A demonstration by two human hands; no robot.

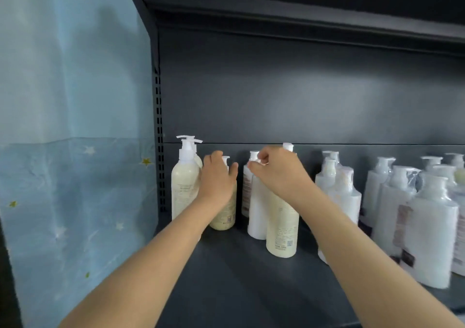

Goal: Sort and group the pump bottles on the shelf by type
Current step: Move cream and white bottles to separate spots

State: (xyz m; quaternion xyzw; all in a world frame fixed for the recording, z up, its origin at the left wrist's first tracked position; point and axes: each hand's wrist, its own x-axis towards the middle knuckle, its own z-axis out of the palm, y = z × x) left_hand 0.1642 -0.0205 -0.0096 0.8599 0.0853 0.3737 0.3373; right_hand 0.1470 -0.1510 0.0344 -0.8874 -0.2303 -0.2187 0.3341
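Observation:
On the dark shelf point(226, 277) stand several pump bottles. My left hand point(217, 176) grips a cream bottle point(225, 214) round its neck, just right of a taller cream bottle point(183, 184) at the far left. My right hand point(279, 171) pinches the pump top of a white bottle point(256, 214). A cream bottle point(283, 229) stands in front of it, under my wrist, and a brown-labelled bottle point(246, 189) stands behind it. A group of white shrink-wrapped bottles point(402, 201) fills the right side.
A dark back panel point(302, 88) and an upper shelf point(302, 13) close the space behind and above. A slotted upright point(158, 139) marks the left end. A blue star-printed cloth point(75, 126) hangs on the left.

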